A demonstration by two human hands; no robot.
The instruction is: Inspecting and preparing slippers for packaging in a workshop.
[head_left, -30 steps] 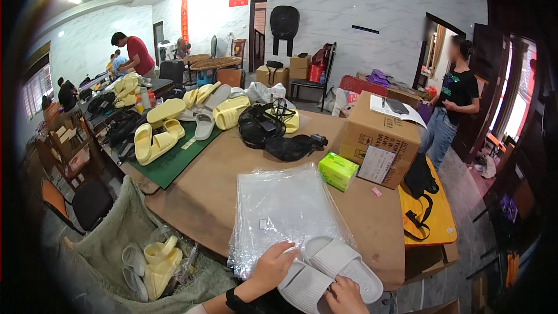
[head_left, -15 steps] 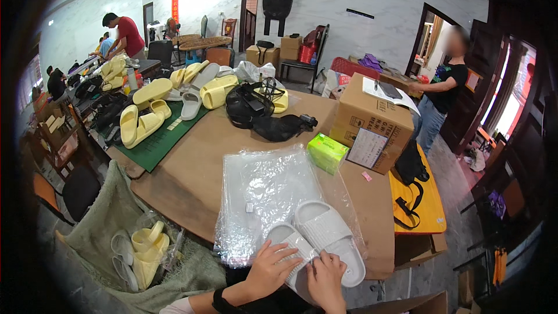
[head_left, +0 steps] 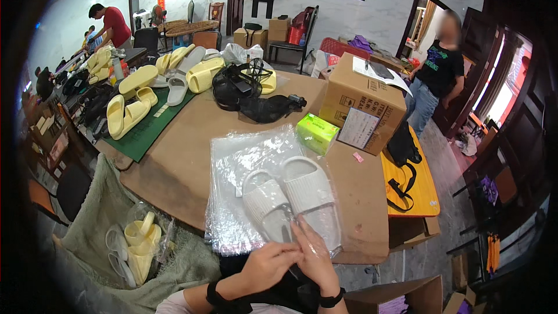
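Observation:
A pair of light grey slide slippers (head_left: pixel 309 189) lies side by side inside a clear plastic bag (head_left: pixel 334 238), toes pointing away from me. Under it is a stack of flat clear plastic bags (head_left: pixel 224 160) on the brown-topped table. At the near end of the bag, by the heels, my left hand (head_left: pixel 272 264) is closed, thumb and fingers pinched at the bag's edge; the exact grip is partly hidden. My right hand (head_left: pixel 314 256) lies against it, its fingers stretched out over the plastic beside the slipper heels.
Beyond the bags stand a green tissue pack (head_left: pixel 317 134) and a cardboard box (head_left: pixel 363 104). Black straps and a pouch (head_left: pixel 270 109) lie farther back. Yellow and grey slippers (head_left: pixel 128 117) cover a green mat. Bagged slippers (head_left: pixel 142 250) rest in a cloth-lined container at left. Two people stand farther off.
The slippers have moved away from me and left, deeper onto the bag stack. My hands have come from the slipper straps to the bag's near end. The person at right has lowered an arm.

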